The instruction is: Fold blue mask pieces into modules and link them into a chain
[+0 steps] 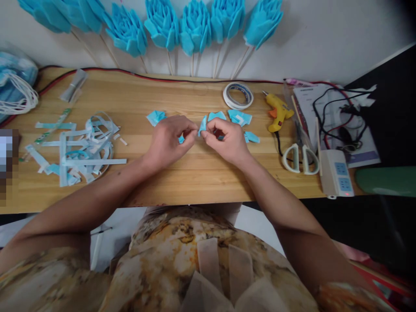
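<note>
A small folded piece of light-blue fabric [202,124], petal-like in shape, stands between my two hands above the wooden tabletop. My right hand [228,138] pinches it between thumb and forefinger. From the other side, my left hand [170,138] has thumb and forefinger pressed together at its edge; the exact contact is partly hidden by the fingertips. More blue fabric pieces lie close around: one piece [156,117] beyond my left hand, another piece [239,117] with a white strip on it beyond my right hand, and a small piece [252,137] beside the right wrist.
Cut blue and white strips [94,162] lie in a heap at left. On the right are a tape roll [225,96], a yellow glue gun [278,113], scissors [304,160] and a power strip [336,173]. Several blue fabric flowers [161,26] on sticks stand along the wall.
</note>
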